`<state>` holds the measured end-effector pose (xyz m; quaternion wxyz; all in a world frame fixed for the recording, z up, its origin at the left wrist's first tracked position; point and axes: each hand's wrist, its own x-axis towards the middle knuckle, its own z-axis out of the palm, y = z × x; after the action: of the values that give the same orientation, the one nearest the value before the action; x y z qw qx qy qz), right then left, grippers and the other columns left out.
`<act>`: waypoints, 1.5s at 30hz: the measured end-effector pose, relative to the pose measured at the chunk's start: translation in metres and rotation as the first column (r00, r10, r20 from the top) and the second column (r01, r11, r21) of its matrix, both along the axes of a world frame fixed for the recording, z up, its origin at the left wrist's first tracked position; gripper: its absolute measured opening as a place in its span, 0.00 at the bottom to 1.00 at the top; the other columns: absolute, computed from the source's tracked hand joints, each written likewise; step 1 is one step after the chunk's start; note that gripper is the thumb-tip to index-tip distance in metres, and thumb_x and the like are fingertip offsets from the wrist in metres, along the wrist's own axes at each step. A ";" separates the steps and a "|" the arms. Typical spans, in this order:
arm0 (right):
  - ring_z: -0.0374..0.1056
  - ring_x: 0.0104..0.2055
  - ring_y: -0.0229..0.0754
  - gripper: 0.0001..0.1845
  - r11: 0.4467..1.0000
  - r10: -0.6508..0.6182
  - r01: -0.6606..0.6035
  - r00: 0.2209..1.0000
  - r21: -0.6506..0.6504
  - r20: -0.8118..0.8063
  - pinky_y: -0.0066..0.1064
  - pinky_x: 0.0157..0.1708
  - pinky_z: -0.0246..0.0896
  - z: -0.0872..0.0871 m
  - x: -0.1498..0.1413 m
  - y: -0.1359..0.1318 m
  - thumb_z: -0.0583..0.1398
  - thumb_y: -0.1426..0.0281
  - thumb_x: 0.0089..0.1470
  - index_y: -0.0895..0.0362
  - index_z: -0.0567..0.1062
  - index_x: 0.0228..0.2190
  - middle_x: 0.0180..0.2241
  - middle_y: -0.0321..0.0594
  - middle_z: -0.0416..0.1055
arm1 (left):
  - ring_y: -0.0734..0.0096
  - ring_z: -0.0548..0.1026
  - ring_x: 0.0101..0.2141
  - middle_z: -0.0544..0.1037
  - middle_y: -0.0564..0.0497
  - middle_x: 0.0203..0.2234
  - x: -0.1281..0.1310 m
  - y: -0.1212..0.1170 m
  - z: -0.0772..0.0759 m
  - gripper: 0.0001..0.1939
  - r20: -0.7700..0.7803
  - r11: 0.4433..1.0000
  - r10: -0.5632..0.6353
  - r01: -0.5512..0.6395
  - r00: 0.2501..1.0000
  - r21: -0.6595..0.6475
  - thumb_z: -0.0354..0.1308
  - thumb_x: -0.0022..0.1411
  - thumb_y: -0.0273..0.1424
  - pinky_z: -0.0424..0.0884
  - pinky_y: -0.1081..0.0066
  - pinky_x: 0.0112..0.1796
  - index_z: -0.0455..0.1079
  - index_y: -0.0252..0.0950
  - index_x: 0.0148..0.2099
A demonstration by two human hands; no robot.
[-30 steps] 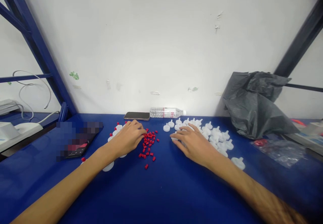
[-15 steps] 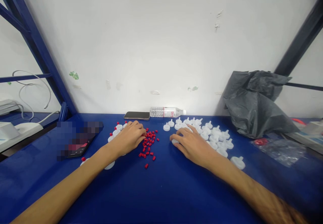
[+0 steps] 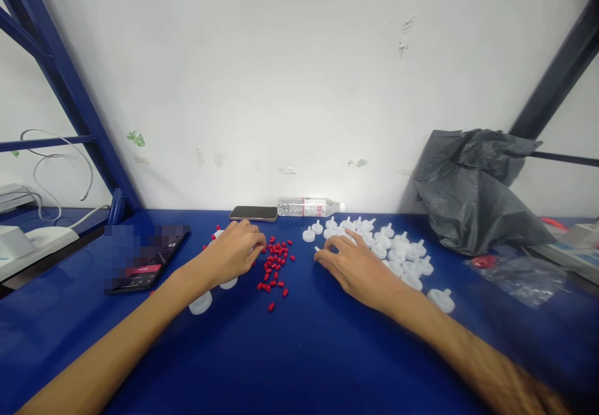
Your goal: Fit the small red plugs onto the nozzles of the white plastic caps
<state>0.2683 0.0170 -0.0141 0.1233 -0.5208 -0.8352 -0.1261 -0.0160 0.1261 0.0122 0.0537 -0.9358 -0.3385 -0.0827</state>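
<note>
My left hand (image 3: 237,248) is closed in a pinch at the left edge of a scatter of small red caps (image 3: 276,259); red shows at its fingertips. Under and beside that wrist lie white round pieces (image 3: 201,303), some topped with red caps and partly hidden. My right hand (image 3: 353,268) curls its thumb and fingers around a white spouted cap, whose narrow tip (image 3: 317,249) pokes out to the left. Behind and right of this hand sits a group of white spouted caps (image 3: 397,256), most with their spouts up.
A phone (image 3: 253,213) and a plastic bottle (image 3: 309,207) lie along the wall. Another dark phone (image 3: 154,265) is on the left. A grey plastic bag (image 3: 472,190) and a clear bag (image 3: 519,278) are at the right of the blue table (image 3: 299,359).
My left hand has shifted slightly left, off the red caps' edge. In my right hand the white cap has turned, so its spout tip now shows instead of its rounded side.
</note>
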 end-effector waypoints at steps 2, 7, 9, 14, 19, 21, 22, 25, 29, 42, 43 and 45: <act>0.75 0.52 0.50 0.17 1.000 -0.008 0.008 1.000 -0.019 0.003 0.65 0.66 0.57 0.001 0.000 -0.001 0.52 0.74 0.70 0.51 0.79 0.48 0.47 0.45 0.76 | 0.55 0.74 0.44 0.83 0.46 0.39 -0.005 -0.003 0.007 0.11 0.009 0.999 0.008 -0.008 1.000 -0.033 0.55 0.73 0.26 0.65 0.57 0.47 0.80 0.36 0.42; 0.75 0.53 0.49 0.17 0.998 -0.026 0.026 1.000 -0.051 0.009 0.64 0.67 0.56 0.006 -0.002 -0.003 0.51 0.72 0.71 0.51 0.79 0.48 0.47 0.46 0.76 | 0.52 0.73 0.49 0.81 0.45 0.45 -0.017 -0.002 0.010 0.06 0.010 0.995 0.008 -0.007 1.000 -0.102 0.65 0.67 0.28 0.65 0.56 0.50 0.80 0.39 0.45; 0.75 0.52 0.49 0.17 0.999 -0.023 0.023 1.000 -0.042 0.013 0.63 0.67 0.57 0.007 -0.003 -0.003 0.51 0.71 0.72 0.50 0.79 0.48 0.47 0.46 0.76 | 0.53 0.73 0.49 0.80 0.46 0.46 -0.017 0.000 0.007 0.05 0.007 0.995 0.000 0.000 1.000 -0.100 0.66 0.66 0.29 0.65 0.56 0.51 0.81 0.40 0.45; 0.75 0.53 0.50 0.15 0.999 -0.019 0.020 1.000 -0.038 0.005 0.64 0.67 0.57 0.005 -0.003 -0.002 0.53 0.70 0.71 0.50 0.79 0.48 0.47 0.45 0.77 | 0.54 0.72 0.48 0.80 0.48 0.44 -0.010 0.004 0.001 0.04 -0.031 0.996 -0.037 0.034 0.999 -0.088 0.66 0.66 0.30 0.65 0.56 0.51 0.83 0.43 0.41; 0.76 0.51 0.49 0.14 1.000 0.027 -0.027 1.000 0.000 -0.008 0.65 0.67 0.57 0.004 -0.002 -0.002 0.54 0.72 0.70 0.51 0.79 0.46 0.47 0.45 0.76 | 0.56 0.74 0.46 0.81 0.47 0.43 -0.006 0.000 0.000 0.06 -0.014 0.997 -0.056 0.055 0.998 -0.054 0.62 0.68 0.28 0.66 0.57 0.50 0.81 0.39 0.39; 0.76 0.51 0.48 0.15 0.998 0.058 -0.058 0.998 0.031 -0.019 0.63 0.66 0.59 0.005 -0.004 -0.003 0.53 0.73 0.70 0.52 0.79 0.46 0.47 0.46 0.76 | 0.56 0.75 0.45 0.82 0.47 0.40 -0.004 -0.005 0.002 0.07 0.052 0.996 -0.089 0.090 0.995 -0.012 0.59 0.70 0.29 0.67 0.58 0.49 0.79 0.38 0.41; 0.75 0.51 0.48 0.15 0.996 0.079 -0.077 0.997 0.047 -0.025 0.62 0.66 0.60 0.006 -0.005 -0.004 0.53 0.73 0.70 0.53 0.79 0.46 0.48 0.47 0.75 | 0.57 0.76 0.45 0.82 0.47 0.40 -0.003 -0.007 0.002 0.07 0.096 0.993 -0.117 0.117 0.988 0.011 0.58 0.70 0.29 0.68 0.58 0.48 0.78 0.37 0.42; 0.74 0.51 0.48 0.14 0.986 0.140 -0.136 0.989 0.097 -0.044 0.56 0.62 0.65 0.009 -0.008 -0.007 0.54 0.75 0.69 0.52 0.78 0.47 0.48 0.47 0.75 | 0.60 0.77 0.44 0.84 0.49 0.40 0.004 -0.015 0.000 0.08 0.250 0.978 -0.210 0.202 0.945 0.057 0.56 0.73 0.31 0.69 0.60 0.48 0.77 0.39 0.45; 0.74 0.52 0.47 0.14 0.971 0.209 -0.201 0.977 0.133 -0.049 0.52 0.62 0.67 0.011 -0.011 -0.010 0.56 0.75 0.67 0.51 0.78 0.47 0.48 0.46 0.76 | 0.62 0.77 0.45 0.84 0.48 0.44 0.016 -0.020 -0.015 0.12 0.392 0.949 -0.313 0.300 0.865 0.097 0.54 0.78 0.34 0.68 0.62 0.47 0.77 0.40 0.54; 0.74 0.54 0.44 0.15 0.937 0.348 -0.334 0.917 0.103 -0.194 0.42 0.55 0.75 0.011 -0.016 -0.015 0.54 0.75 0.69 0.49 0.76 0.50 0.51 0.45 0.76 | 0.65 0.75 0.40 0.82 0.49 0.43 0.026 -0.026 -0.040 0.15 0.330 0.924 -0.381 0.341 0.863 0.174 0.49 0.80 0.33 0.65 0.64 0.42 0.78 0.44 0.55; 0.75 0.53 0.44 0.14 0.936 0.351 -0.337 0.907 0.098 -0.233 0.40 0.54 0.76 0.011 -0.016 -0.015 0.54 0.74 0.70 0.49 0.75 0.51 0.51 0.45 0.76 | 0.65 0.75 0.40 0.82 0.48 0.43 0.027 -0.027 -0.040 0.15 0.334 0.928 -0.368 0.324 0.868 0.183 0.49 0.80 0.34 0.65 0.64 0.42 0.77 0.43 0.56; 0.76 0.53 0.43 0.10 0.936 0.352 -0.332 0.884 0.118 -0.308 0.39 0.54 0.76 0.010 -0.016 -0.015 0.56 0.73 0.70 0.50 0.72 0.48 0.50 0.43 0.78 | 0.64 0.75 0.41 0.83 0.48 0.43 0.028 -0.028 -0.039 0.14 0.343 0.938 -0.338 0.286 0.876 0.195 0.50 0.80 0.35 0.66 0.63 0.43 0.76 0.41 0.57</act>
<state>0.2528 0.0015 -0.0045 0.2955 -0.3748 -0.8778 -0.0409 0.0118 0.0979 -0.0268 0.0391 -0.9394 -0.1802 -0.2891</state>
